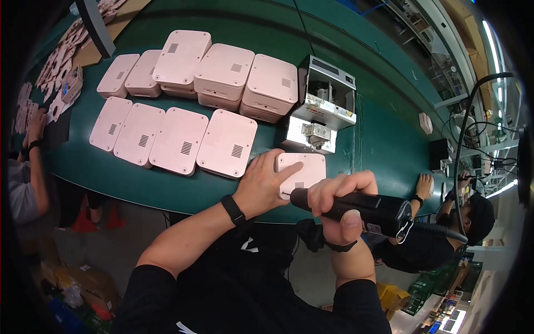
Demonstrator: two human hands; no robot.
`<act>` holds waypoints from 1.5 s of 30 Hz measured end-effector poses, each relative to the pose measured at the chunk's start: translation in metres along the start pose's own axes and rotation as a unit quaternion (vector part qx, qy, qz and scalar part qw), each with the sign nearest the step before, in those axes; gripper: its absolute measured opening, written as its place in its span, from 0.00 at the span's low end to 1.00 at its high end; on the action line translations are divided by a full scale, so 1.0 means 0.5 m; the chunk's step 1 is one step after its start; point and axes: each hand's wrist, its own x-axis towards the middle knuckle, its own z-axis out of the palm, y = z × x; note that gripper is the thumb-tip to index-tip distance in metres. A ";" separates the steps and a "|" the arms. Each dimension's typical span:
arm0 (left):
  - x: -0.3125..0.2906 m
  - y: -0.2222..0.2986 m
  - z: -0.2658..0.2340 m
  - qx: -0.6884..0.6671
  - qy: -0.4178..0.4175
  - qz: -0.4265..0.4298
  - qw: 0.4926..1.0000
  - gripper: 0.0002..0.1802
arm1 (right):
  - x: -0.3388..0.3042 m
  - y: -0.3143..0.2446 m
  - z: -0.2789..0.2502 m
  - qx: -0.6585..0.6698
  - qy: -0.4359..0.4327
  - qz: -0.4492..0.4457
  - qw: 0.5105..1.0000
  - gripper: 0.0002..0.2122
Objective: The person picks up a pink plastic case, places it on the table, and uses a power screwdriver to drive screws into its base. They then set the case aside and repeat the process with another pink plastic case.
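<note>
A pale pink plastic box (312,167) with rounded corners and a slotted vent lies flat near the table's front edge. My left hand (260,182) grips its left side, thumb and fingers spread around the edge and over the top. My right hand (346,192) is wrapped around a black electric screwdriver (384,211), held slanting with its cable running off to the right. The driver's tip meets the box at its near left corner, by a screw hole. Just beyond the box stands a metal screw feeder (331,92).
Similar pink boxes sit in a near row (227,142) and a partly stacked far row (223,65) on the green table (384,150). Loose pink parts (61,67) lie far left beside a co-worker's hand (36,123). Another person's hand (424,186) rests at the right.
</note>
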 end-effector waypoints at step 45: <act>0.010 0.111 -0.114 0.379 -0.038 0.193 0.904 0.37 | -0.351 -0.134 -0.199 0.057 0.198 -0.086 0.975 0.09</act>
